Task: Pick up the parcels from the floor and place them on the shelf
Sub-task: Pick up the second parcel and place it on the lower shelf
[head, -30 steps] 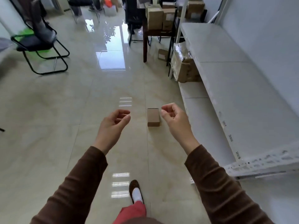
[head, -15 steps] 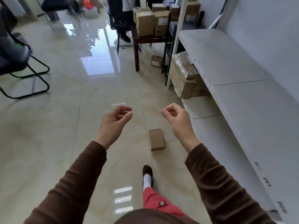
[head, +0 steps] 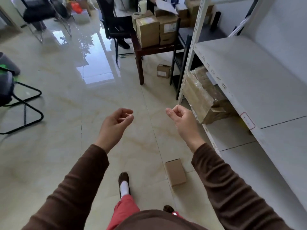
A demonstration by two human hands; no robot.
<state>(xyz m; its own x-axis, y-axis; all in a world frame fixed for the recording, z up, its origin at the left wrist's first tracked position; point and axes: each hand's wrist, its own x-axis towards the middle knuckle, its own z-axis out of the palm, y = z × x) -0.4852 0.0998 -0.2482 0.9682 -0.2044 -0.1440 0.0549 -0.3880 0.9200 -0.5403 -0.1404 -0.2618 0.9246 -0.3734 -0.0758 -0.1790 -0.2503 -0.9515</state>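
Brown sleeves (head: 79, 185) reach forward from the bottom edge, above red trousers (head: 123, 211) and a dark brown shoe over a white sock (head: 124, 183) planted on the glossy beige tiled floor (head: 54, 146). Just right of that foot, between the two forearms, a small plain brown cardboard parcel (head: 175, 172) lies flat on the floor, close to the foot of the white metal shelf (head: 259, 83) and touched by neither hand. Farther out, the left hand (head: 114, 126) hangs in the air with its fingers (head: 126, 112) loosely curled toward the thumb, holding nothing. The right hand (head: 182, 118) is held at about the same height, fingers likewise curled in a loose half-closed shape and empty. Beyond the right hand, a large cardboard box wrapped in clear plastic film (head: 204, 97) sits on the lower level of the shelf, while the broad upper board above it carries printed number labels along its front edge. Farther on, a small brown carton with a white label (head: 163, 71) rests on the floor beside a dark wooden surface (head: 149, 48) stacked with several brown cardboard boxes (head: 147, 31). At the left edge stands a black metal-framed chair (head: 21, 105), and another black chair (head: 118, 27) stands behind the stacked boxes.
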